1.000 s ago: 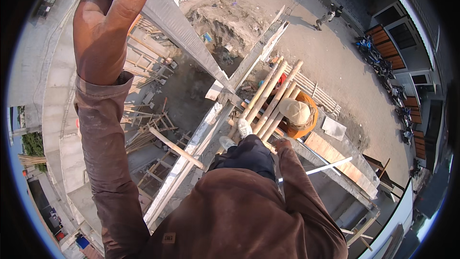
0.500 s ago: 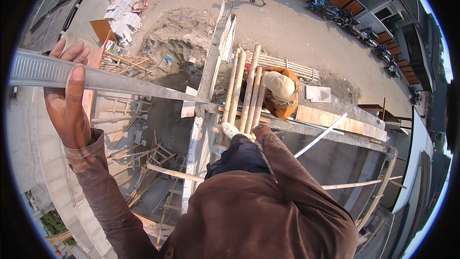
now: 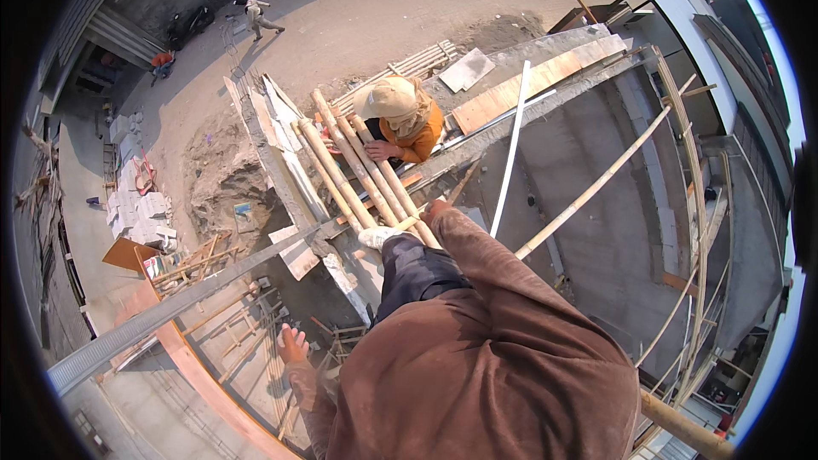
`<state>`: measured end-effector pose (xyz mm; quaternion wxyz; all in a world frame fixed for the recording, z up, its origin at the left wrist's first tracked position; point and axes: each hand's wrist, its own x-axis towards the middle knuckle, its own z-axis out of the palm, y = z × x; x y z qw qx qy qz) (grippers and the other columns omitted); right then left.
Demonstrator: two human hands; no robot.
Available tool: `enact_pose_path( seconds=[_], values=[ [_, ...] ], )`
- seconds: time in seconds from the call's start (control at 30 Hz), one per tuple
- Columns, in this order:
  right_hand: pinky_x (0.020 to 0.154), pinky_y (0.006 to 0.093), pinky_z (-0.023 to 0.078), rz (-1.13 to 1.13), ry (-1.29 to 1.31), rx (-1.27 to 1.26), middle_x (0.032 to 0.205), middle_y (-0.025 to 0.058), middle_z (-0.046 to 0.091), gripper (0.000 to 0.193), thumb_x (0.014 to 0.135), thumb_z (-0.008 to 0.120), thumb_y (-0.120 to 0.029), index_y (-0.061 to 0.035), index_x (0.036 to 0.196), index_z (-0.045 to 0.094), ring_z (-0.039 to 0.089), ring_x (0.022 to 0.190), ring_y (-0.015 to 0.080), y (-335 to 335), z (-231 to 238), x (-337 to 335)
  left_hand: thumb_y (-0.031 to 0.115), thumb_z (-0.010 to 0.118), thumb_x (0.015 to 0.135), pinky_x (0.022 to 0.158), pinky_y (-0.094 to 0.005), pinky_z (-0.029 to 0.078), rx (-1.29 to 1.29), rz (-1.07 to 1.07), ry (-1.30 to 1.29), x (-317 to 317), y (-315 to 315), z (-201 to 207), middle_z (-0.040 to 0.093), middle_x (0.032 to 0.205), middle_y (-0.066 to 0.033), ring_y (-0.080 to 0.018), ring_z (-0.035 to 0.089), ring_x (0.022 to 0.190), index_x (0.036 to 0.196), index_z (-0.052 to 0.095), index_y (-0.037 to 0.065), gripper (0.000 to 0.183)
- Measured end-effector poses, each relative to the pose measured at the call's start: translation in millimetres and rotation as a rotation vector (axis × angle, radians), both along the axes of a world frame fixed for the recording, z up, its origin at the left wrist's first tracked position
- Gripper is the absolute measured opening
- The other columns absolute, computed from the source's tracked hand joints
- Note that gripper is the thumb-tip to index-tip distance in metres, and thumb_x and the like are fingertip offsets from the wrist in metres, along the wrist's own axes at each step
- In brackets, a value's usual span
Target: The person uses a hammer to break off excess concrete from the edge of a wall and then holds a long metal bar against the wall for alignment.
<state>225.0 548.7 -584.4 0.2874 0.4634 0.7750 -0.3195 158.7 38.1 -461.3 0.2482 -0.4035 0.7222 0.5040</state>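
Note:
My left hand (image 3: 292, 346) is held low on the left, fingers apart, with nothing in it. A long grey ribbed metal strip (image 3: 170, 302) slants beyond it, from the lower left rim up to the concrete beam by the poles; the hand is clear of it. My right hand (image 3: 436, 209) is closed beside the near ends of several bamboo poles (image 3: 375, 172). The sleeve hides much of its grip, so what it holds is unclear; a thin wooden stick (image 3: 464, 181) shows just past it. My pale shoe (image 3: 377, 237) rests at the pole ends.
A co-worker in a tan cap (image 3: 392, 99) and orange top leans at the poles, a hand on them. A plywood strip (image 3: 537, 83) lies along the beam at right. A white bar (image 3: 513, 145) and a bamboo pole (image 3: 596, 183) cross the deep drop. Below left lies scaffolding.
My left hand has let go of the metal strip and dropped down toward my body. The view has turned right. The co-worker's hand now shows on the poles.

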Motion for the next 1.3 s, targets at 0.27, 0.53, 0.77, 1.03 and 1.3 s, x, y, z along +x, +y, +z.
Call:
enact_pose_path(
  seconds=[0.27,0.53,0.77,1.03,1.3],
  values=[
    [0.098,0.043,0.05,-0.147,-0.138,-0.041,0.115,0.0192,0.07,0.041,0.085,0.071,-0.037,-0.0109,0.116,0.072,0.066,0.111,0.0368,-3,10,142,0.039,0.072,0.09,0.071,-0.0302,0.052,0.026,-0.912,0.07,140,41,-111,0.067,0.092,-0.0035,-0.0134,0.064,0.078,0.111,0.068,0.003,0.041],
    [0.098,0.0416,0.051,-0.337,-0.091,0.057,0.112,0.0184,0.072,0.035,0.087,0.069,-0.038,-0.0124,0.11,0.075,0.067,0.108,0.0343,-2,1,226,0.046,0.069,0.09,0.059,-0.0347,0.049,-0.13,-0.604,-0.136,20,-7,-112,0.067,0.097,-0.0006,-0.0166,0.065,0.082,0.115,0.066,0.014,0.041],
    [0.071,0.0373,0.056,-0.85,-0.012,-0.029,0.077,0.0138,0.072,0.036,0.086,0.073,-0.038,-0.0052,0.099,0.076,0.069,0.072,0.0247,-23,-27,326,0.039,0.074,0.087,0.054,-0.0314,0.047,-0.087,-0.784,-0.036,-21,74,-114,0.067,0.084,-0.001,-0.0148,0.063,0.067,0.104,0.068,0.01,0.034],
    [0.051,0.0409,0.046,-2.121,0.008,-0.044,0.074,0.0092,0.059,0.038,0.091,0.07,-0.037,-0.004,0.105,0.059,0.055,0.058,0.0228,-141,1,499,0.038,0.074,0.086,0.077,-0.0326,0.053,0.035,-1.422,0.086,-45,233,-110,0.072,0.094,-0.0109,-0.0174,0.067,0.083,0.11,0.068,-0.002,0.047],
    [0.088,0.042,0.054,-2.196,0.232,0.944,0.118,0.023,0.066,0.101,0.065,0.09,-0.056,0.0117,0.13,0.052,0.066,0.1,0.0333,-118,38,565,0.038,0.073,0.087,0.082,-0.0335,0.052,0.03,-1.513,0.126,-108,334,-147,0.072,0.095,-0.0133,-0.0202,0.067,0.088,0.108,0.068,-0.003,0.046]
  ],
)
